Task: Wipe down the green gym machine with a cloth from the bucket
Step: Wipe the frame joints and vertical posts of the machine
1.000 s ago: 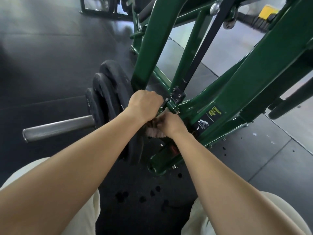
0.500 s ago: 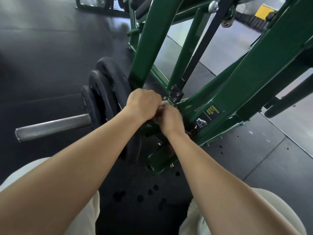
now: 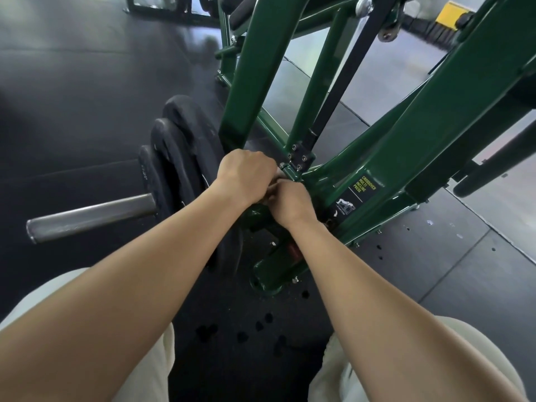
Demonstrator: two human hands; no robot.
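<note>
1. Step in hand: wiping the low joint of the green machine [image 3: 435, 117], where its slanted tubes meet just under the black bolted bracket [image 3: 301, 158]. I judge the wiping to be under way, not finished; only this one spot is being worked.
2. My left hand [image 3: 246, 172] is curled into a closed fist, knuckles up, pressed against the joint. What it holds is hidden beneath it.
3. My right hand [image 3: 291, 203] is also closed, touching the left hand and lying just below and right of it, against the same tube. Its grip is hidden too.
4. The cloth cannot be made out with certainty; only a pale sliver [image 3: 280, 174] shows between the hands, so I cannot tell which hand has it.
5. The bucket is not in view.
6. Beside the left hand stand black weight plates [image 3: 174, 152] on a steel peg [image 3: 90, 216]; dark drops [image 3: 240, 333] mark the floor [image 3: 72, 97] between my knees.
7. Next move, as I judge it: draw the cloth along the tube towards the label [image 3: 364, 185], keeping fingers clear of the bracket's bolts.
</note>
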